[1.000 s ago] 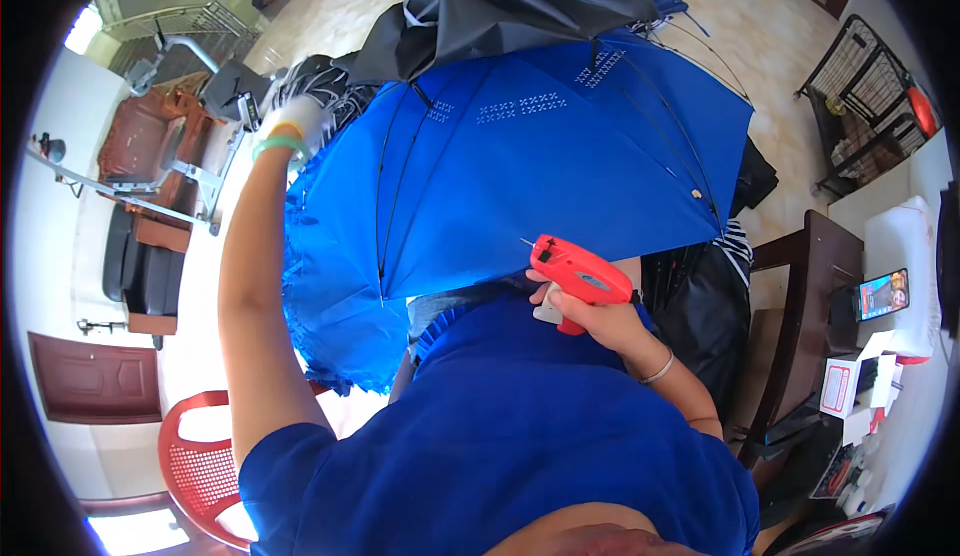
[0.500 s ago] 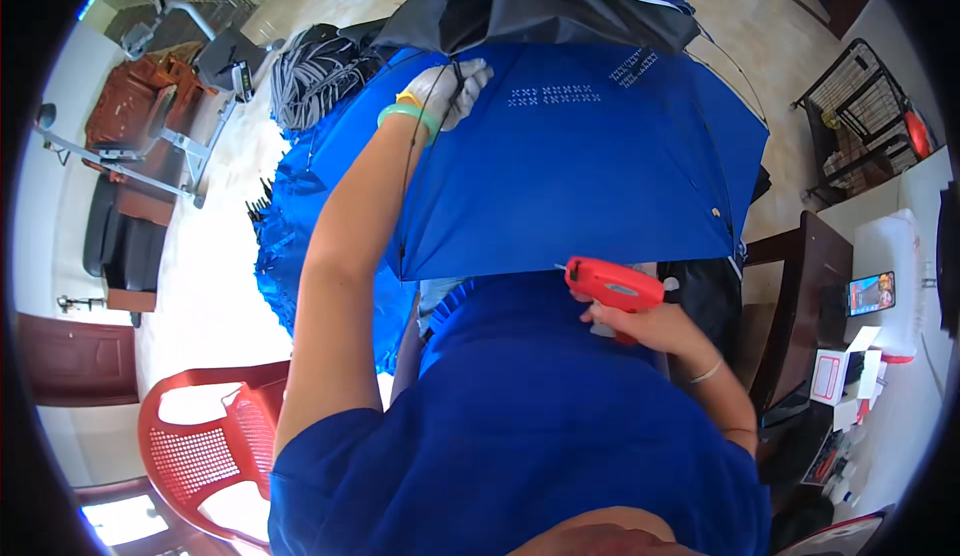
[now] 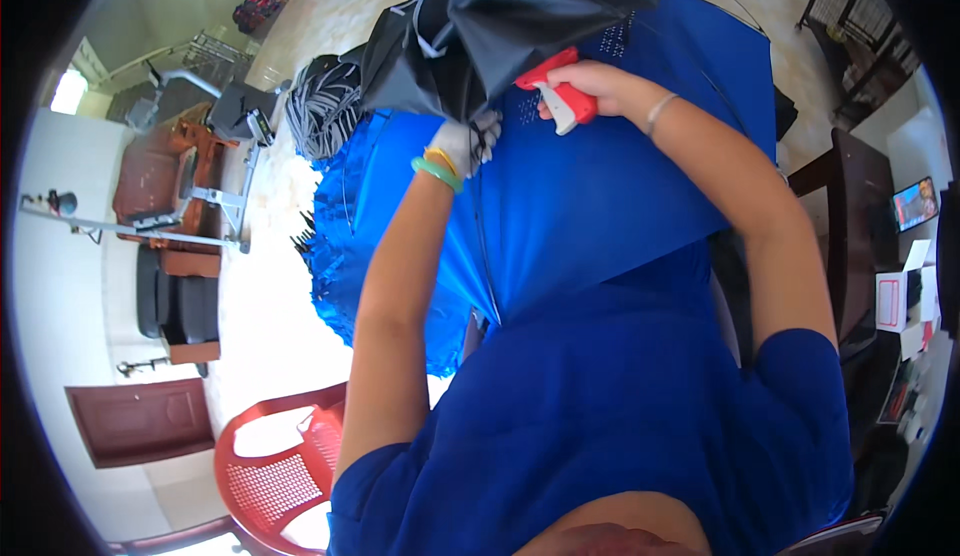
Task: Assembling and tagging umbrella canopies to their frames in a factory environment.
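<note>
A blue umbrella canopy point(image 3: 600, 211) with thin dark ribs lies spread over my lap, with a black fabric panel point(image 3: 470, 41) across its far part. My left hand point(image 3: 467, 146), in a pale glove, is closed at the canopy's ribs beside the edge of the black panel. Its fingers pinch a thin dark umbrella rib. In my right hand point(image 3: 592, 86) is a red tagging gun point(image 3: 580, 104) with a white trigger, pointed left toward the black panel. The tip of the gun lies close to the black fabric, and I cannot tell if they touch.
A pile of blue umbrellas point(image 3: 350, 286) lies to the left, below a bundle of grey-black striped fabric point(image 3: 322, 106). A red plastic chair point(image 3: 275, 486) stands near left, exercise equipment point(image 3: 215, 201) farther off. At right are a dark wooden table point(image 3: 850, 226), a phone point(image 3: 914, 204) and an open box point(image 3: 892, 301).
My right hand has carried the tagging gun from near my waist up and forward to the black panel. The black fabric has come nearer, and my left hand sits slightly farther right and nearer.
</note>
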A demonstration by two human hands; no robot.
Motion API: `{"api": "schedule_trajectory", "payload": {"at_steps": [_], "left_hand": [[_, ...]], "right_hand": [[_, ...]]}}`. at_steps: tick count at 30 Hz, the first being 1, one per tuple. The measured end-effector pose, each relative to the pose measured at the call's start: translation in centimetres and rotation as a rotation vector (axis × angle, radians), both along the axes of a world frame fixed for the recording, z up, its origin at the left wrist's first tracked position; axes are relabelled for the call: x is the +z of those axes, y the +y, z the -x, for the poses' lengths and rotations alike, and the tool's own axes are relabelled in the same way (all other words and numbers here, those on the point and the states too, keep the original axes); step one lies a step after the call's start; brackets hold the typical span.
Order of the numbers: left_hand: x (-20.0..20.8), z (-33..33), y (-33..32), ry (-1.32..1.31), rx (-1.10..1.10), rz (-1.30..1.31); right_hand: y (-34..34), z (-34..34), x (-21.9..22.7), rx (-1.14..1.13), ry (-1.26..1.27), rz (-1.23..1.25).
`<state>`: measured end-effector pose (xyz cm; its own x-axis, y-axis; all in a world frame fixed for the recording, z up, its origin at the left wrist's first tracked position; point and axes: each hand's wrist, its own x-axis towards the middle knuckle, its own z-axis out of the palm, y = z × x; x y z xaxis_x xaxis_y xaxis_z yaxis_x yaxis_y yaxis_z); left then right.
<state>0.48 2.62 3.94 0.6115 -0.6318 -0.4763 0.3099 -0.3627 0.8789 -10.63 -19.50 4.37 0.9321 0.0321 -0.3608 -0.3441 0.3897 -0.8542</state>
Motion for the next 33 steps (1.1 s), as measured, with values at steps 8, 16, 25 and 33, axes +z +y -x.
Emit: {"api": "schedule_trajectory", "payload": {"at_steps": [8,16,25,33], "left_hand": [[-5.0,0.6,-0.5,-0.051,0.200,-0.079],[-4.5,0.0,-0.1,-0.050,0.182,-0.132],[-3.6,0.3,-1.6,-0.067,0.260,-0.284],[-3.5,0.8,-2.1,-0.098,0.259,-0.306]], "right_hand": [[2.7,-2.7,-7.9,-0.157,-0.105,-0.120],[6.9,-3.4,-9.1,-0.354,-0.112,0.363],[7.2,-2.4,-8.6,-0.362,-0.082,0.079],[5.9,-2.0,-9.0,-0.331,-0.102,-0.257]]}}
